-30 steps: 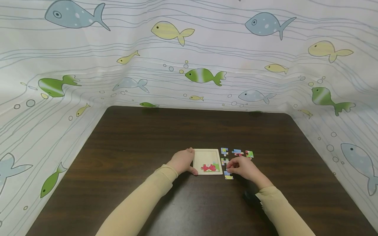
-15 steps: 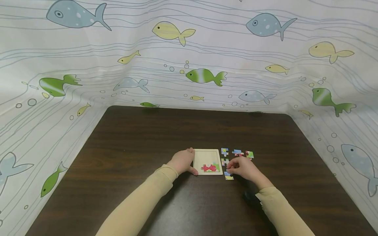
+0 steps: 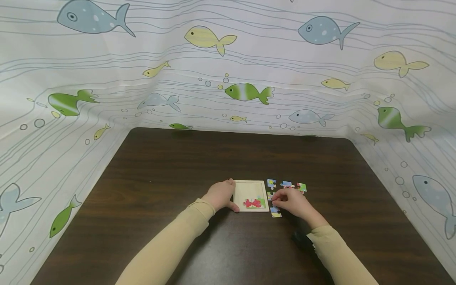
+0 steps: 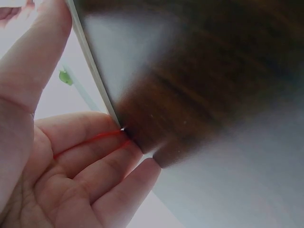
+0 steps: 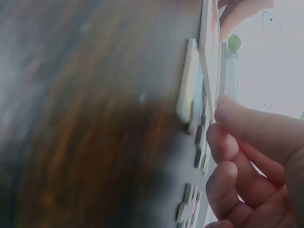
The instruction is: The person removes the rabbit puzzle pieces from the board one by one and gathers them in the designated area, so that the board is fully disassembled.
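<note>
In the head view my left hand holds the left side of a square wooden puzzle tray, thumb near the front corner and fingers toward the far one. In the left wrist view the fingertips meet the tray's edge. Joined red and green pieces lie in the tray's lower right. To its right, my right hand has curled fingers low over a puzzle piece, partly covering it. Thumb and index tips are close together in the right wrist view; whether they pinch the piece is unclear.
Loose puzzle pieces lie around the right hand: one above, one below, a blue one and a green one farther right. Dark wooden table surrounds them, with a fish-print curtain behind and at both sides.
The right hand's fingertips have shifted slightly left over the middle loose piece. The left hand and tray stay as they were.
</note>
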Demonstrator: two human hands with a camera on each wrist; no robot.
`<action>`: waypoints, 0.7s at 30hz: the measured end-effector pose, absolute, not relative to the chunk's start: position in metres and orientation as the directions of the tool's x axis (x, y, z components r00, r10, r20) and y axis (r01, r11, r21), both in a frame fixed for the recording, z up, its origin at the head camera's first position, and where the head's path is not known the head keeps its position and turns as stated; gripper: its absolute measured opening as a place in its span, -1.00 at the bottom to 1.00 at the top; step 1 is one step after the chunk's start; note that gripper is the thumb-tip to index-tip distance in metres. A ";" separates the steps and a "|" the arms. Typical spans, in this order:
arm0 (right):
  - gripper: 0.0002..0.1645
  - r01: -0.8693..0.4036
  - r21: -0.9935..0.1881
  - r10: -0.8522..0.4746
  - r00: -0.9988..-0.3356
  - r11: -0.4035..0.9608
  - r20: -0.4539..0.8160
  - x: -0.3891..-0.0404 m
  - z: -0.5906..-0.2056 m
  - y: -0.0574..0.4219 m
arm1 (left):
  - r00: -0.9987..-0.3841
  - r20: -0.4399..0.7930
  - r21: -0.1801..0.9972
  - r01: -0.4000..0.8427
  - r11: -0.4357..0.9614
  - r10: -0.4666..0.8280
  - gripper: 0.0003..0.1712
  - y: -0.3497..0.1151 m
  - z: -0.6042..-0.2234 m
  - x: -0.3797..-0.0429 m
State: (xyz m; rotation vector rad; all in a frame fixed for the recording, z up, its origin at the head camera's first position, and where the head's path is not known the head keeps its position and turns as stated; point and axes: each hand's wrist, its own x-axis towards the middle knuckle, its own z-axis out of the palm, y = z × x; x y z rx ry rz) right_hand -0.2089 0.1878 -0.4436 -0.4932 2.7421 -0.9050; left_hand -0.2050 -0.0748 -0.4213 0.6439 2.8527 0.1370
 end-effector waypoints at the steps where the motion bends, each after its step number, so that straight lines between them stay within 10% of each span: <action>1: -0.93 -0.251 -0.610 -0.376 -0.923 0.752 -0.083 -0.209 -0.443 0.186 | -0.881 -0.187 0.135 0.414 0.900 0.434 0.14 -0.075 -0.421 -0.205; 21: -0.74 -0.381 -0.610 -0.466 -0.885 0.695 0.021 -0.210 -0.441 0.146 | -0.883 -0.191 0.124 0.412 0.903 0.429 0.14 -0.073 -0.418 -0.204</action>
